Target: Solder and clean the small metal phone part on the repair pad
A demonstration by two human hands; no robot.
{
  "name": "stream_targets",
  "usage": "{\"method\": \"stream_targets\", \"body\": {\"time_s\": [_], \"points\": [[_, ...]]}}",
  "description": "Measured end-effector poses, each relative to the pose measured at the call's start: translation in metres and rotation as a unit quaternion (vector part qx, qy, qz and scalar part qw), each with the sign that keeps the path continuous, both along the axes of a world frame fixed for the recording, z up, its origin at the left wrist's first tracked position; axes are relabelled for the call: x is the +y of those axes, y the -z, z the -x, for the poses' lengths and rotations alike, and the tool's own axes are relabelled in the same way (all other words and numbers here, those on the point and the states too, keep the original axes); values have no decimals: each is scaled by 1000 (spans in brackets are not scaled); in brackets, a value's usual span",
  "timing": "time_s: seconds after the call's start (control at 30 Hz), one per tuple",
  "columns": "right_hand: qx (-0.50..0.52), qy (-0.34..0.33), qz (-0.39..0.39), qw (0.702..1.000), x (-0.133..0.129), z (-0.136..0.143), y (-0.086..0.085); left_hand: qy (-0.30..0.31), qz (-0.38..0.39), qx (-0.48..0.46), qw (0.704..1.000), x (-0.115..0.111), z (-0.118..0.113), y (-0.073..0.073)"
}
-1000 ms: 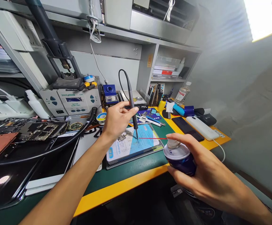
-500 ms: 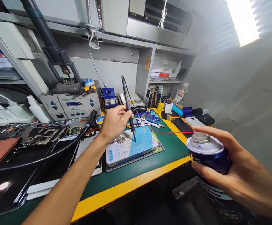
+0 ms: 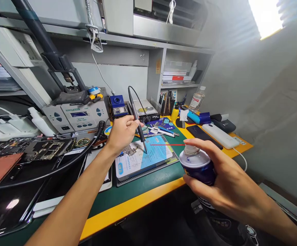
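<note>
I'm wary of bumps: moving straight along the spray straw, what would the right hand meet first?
Its red straw would likely touch the corded black pen tool in the left hand first; depth is unclear.

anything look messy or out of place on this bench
At left, the black hose runs loosely over the glossy dark panel, just in front of bare circuit boards, which looks untidy. The box beneath the pen-shaped tool seems smudged with dark specks. No spill is evident.
</note>
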State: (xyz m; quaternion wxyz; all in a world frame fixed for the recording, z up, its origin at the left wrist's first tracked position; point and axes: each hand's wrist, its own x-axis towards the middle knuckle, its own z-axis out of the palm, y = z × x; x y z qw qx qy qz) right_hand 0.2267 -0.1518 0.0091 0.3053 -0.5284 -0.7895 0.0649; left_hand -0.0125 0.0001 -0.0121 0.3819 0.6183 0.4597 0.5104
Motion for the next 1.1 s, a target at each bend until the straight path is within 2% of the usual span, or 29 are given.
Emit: {"method": "stream_targets", "body": {"time_s": [0.33, 0.5, 0.63, 0.73, 0.77, 0.83, 0.9, 0.97, 1.03, 1.1], "points": [[-9, -12, 14, 1000, 0, 1, 0, -5, -2, 6, 1000, -1, 0, -1], [-15, 2, 21, 1000, -5, -4, -3, -1, 1, -4, 1000, -1, 0, -1], [-5, 19, 52, 998, -11, -19, -6, 2, 2, -16, 1000, -1, -1, 0], [22, 63, 31, 997, -14, -40, -13, 5, 5, -14, 1000, 0, -1, 0], [28, 86, 11, 996, -15, -48, -18, 6, 4, -11, 1000, -1, -1, 0], [37, 173, -27, 984, -15, -64, -33, 6, 2, -5, 1000, -2, -1, -1], [40, 288, -87, 953, -12, -79, -54, 5, -4, -1, 1000, -3, -2, -2], [59, 364, -133, 920, -1, -94, -76, 3, -12, -2, 1000, -3, -2, -3], [102, 387, -213, 891, 18, -112, -97, 3, -18, -1, 1000, -3, -3, -4], [125, 369, -276, 879, 46, -132, -113, -2, -17, 14, 1000, -3, -4, -6]]}}
